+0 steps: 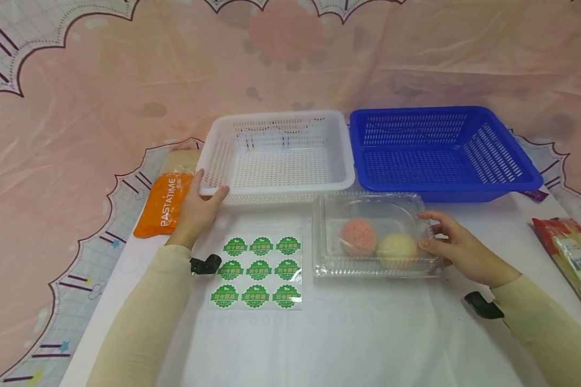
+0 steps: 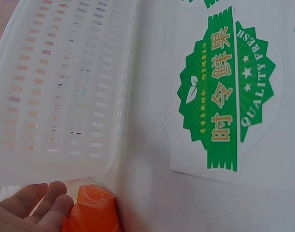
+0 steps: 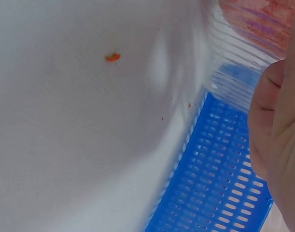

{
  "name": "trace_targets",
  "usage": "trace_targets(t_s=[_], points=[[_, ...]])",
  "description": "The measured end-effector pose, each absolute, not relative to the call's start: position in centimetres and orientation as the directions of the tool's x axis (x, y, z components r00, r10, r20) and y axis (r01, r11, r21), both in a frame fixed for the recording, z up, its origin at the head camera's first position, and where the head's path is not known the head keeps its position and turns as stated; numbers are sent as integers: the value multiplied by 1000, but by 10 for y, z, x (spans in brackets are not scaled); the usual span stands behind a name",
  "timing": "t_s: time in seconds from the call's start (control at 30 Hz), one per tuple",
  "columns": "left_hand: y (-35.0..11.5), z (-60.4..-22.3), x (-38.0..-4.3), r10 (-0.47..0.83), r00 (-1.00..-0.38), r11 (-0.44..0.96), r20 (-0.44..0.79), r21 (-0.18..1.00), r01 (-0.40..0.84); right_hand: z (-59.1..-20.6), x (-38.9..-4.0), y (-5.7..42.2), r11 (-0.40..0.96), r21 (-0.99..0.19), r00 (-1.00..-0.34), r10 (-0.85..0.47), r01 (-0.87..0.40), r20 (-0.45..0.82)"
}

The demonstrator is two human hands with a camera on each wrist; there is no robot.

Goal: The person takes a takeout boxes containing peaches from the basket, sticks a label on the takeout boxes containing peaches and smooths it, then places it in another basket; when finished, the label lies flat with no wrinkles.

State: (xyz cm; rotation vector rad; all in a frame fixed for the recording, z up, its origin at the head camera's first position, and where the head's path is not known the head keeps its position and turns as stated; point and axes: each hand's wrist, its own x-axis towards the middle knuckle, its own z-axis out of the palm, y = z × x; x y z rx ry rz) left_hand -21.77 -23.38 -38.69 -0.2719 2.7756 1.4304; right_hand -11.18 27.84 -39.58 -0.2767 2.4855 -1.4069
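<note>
My left hand (image 1: 207, 192) rests against the front-left corner of an empty white basket (image 1: 276, 189), thumb along its front rim and fingers up its left side. The left wrist view shows the fingers (image 2: 36, 208) beside the white basket's wall (image 2: 60, 96). My right hand (image 1: 428, 230) grips the right end of a clear lidded container (image 1: 329, 252), thumb on the front and fingers curved over the lid. Inside lie a pink ball (image 1: 358, 236) and a pale yellow ball (image 1: 397, 248). A sheet of green round stickers (image 1: 259, 271) lies between my arms.
An empty blue basket (image 1: 445, 188) stands behind the container, to the right of the white one. An orange packet (image 1: 167, 204) lies left of my left hand. A red wrapped package (image 1: 571, 258) sits at the table's right edge. A pink patterned cloth hangs behind.
</note>
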Motion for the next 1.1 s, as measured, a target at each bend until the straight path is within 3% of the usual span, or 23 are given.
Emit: trace_targets(t_s=[0.4,1.1], points=[[-233,-387,-217,-153,-984,571,-87,805,-160,-391,-110,284,537,-843,-924,-333,-22,-188],[-235,-388,-219,-154,-984,573,-86,804,-159,-383,-111,297,550,-831,-913,-374,-76,-164]])
